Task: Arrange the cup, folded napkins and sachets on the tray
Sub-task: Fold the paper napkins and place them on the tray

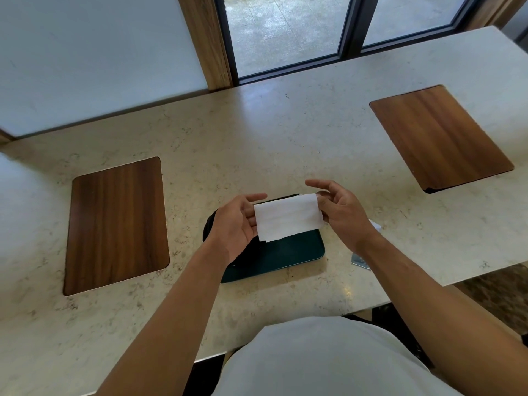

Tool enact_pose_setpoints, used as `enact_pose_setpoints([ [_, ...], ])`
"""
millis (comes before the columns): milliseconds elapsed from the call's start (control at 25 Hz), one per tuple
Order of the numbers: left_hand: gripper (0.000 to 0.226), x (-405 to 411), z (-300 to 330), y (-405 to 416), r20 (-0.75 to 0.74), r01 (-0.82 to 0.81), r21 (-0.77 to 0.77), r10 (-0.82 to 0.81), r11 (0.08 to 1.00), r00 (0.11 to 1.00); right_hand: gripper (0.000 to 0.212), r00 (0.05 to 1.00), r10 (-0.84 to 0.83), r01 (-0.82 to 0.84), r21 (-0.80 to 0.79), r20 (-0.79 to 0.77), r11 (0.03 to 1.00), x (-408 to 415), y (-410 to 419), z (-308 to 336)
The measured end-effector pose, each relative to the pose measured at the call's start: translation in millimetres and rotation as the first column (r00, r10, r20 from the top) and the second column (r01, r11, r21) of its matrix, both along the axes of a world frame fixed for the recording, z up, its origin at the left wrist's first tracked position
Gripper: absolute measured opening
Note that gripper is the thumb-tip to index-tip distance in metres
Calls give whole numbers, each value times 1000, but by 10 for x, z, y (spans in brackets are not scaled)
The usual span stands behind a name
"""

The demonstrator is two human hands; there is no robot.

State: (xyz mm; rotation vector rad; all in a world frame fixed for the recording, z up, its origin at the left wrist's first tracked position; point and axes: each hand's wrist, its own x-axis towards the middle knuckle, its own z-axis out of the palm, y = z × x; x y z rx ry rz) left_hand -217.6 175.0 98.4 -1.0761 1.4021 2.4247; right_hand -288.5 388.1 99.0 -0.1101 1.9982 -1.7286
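Both hands hold one white napkin (288,217) above the dark tray (285,252): the left hand (238,224) grips its left edge, the right hand (340,208) pinches its right edge. Match the corners squarely before creasing, then lay it flat on the tray.

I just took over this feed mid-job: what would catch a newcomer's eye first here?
First, the white napkin, held up between the left hand and right hand just above the dark green tray at the middle of the marble counter. Next, two wooden panels set into the counter, one far left and one far right.
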Motion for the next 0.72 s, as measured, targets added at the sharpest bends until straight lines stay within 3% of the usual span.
enact_pose_setpoints([
  [80,28,-16,-8,8,-7,-17,1,17,1000,1000,34,1000,-2,2,-17,17,1000,-9,-3,-29],
  [240,17,-33,-63,22,-23,19,-146,-22,989,999,34,998,-14,16,-29,68,999,-44,3,-86],
  [520,19,-105,-129,24,1,40,-274,-42,961,999,32,978,1,23,-112,208,993,-82,-32,-217],
  [600,21,-116,-158,18,1,56,-311,-58,949,998,41,977,11,7,-86,212,996,-105,-39,-268],
  [720,23,-158,-206,0,17,74,-359,-73,930,997,27,972,6,-5,-5,235,1000,-190,-76,-363],
])
